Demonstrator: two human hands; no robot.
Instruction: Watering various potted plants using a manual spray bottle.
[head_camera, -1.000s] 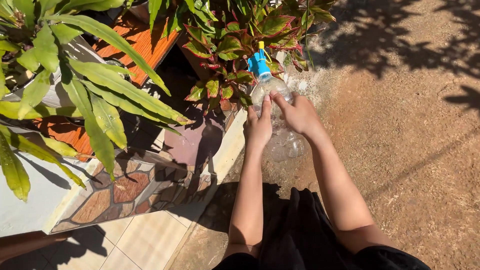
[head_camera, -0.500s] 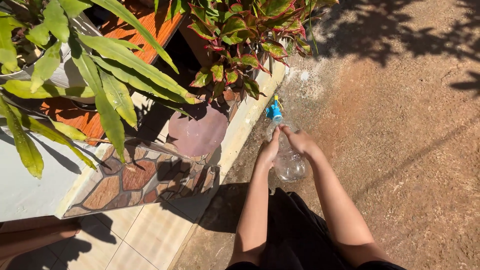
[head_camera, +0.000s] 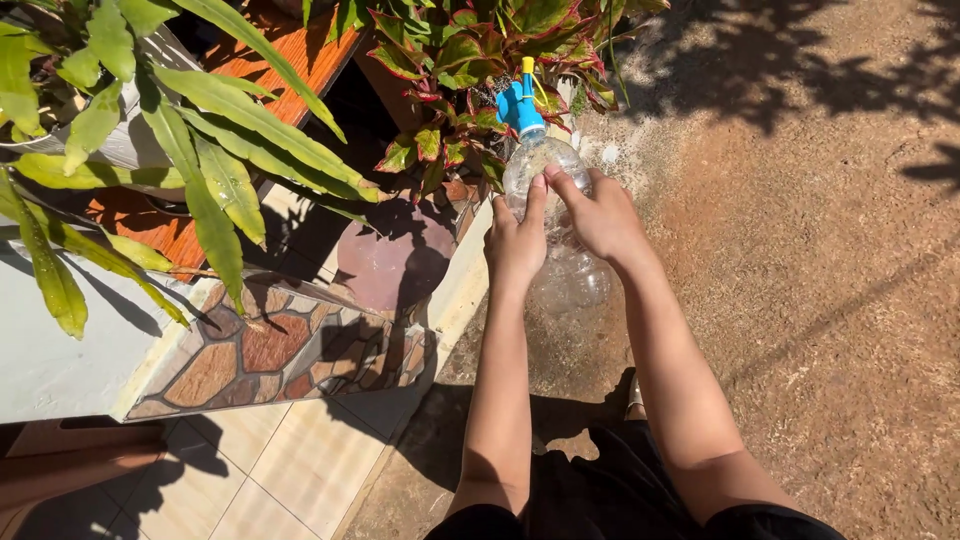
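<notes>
Both my hands hold a clear plastic bottle (head_camera: 560, 275) with a blue spray nozzle (head_camera: 521, 103) on top. My left hand (head_camera: 516, 243) grips the bottle's left side and my right hand (head_camera: 598, 215) wraps its right side near the shoulder. The nozzle points up toward a plant with red-and-green leaves (head_camera: 478, 60) just beyond the bottle. The bottle's lower part shows between my wrists, over the brown dirt ground.
A long-leaved green plant (head_camera: 190, 130) overhangs a stone-patterned ledge (head_camera: 250, 360) at left. A round reddish pot (head_camera: 395, 265) stands by the pale kerb. Tiled paving lies at the bottom left, bare dirt ground (head_camera: 800, 280) to the right. My dark clothing is at the bottom.
The bottle dropped low half a second ago and has come back up; my hands have lifted it toward the red-and-green plant again, nozzle among its leaves.
</notes>
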